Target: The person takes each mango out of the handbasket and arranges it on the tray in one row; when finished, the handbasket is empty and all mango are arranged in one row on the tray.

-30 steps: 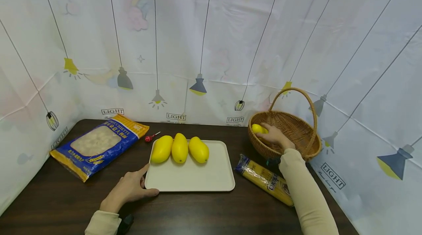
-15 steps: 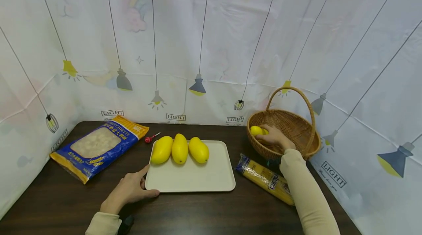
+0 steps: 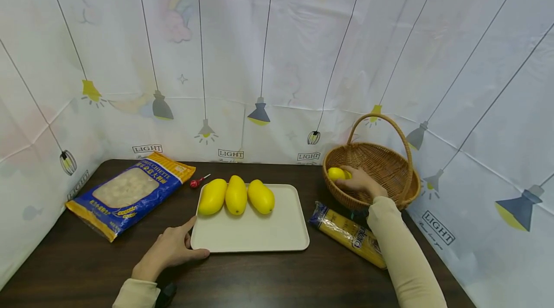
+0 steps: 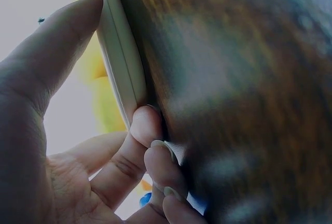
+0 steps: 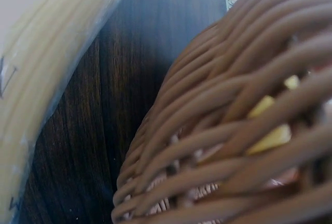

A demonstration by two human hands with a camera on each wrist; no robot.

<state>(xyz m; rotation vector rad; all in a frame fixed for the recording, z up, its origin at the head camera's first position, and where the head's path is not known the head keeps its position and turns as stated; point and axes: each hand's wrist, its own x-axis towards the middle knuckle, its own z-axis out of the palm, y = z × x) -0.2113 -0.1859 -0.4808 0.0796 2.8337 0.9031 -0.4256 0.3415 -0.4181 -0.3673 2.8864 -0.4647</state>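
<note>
My left hand point(image 3: 166, 252) holds the front left corner of a cream tray point(image 3: 277, 226), thumb along its front edge and fingers at its left side. The left wrist view shows the thumb and a bent finger against the tray rim point(image 4: 122, 53). Three yellow mangoes point(image 3: 236, 195) lie side by side along the tray's back left part. Inside a wicker basket point(image 3: 391, 168) at the right, my right hand point(image 3: 359, 180) has its fingers bent over a yellow mango point(image 3: 335, 173), partly hidden by them. The right wrist view shows only the basket's woven wall point(image 5: 223, 115), with yellow glimpsed through its gaps.
A long pack of spaghetti point(image 3: 348, 236) lies between tray and basket, under the right forearm. To the left lies a blue and yellow pasta bag point(image 3: 132, 192), with a red lollipop point(image 3: 195, 182) beside it. A printed curtain point(image 3: 277, 58) hangs behind the dark table point(image 3: 242, 279).
Basket and the mango under my right hand have shifted slightly left in the head view. The left hand and tray hold their place.
</note>
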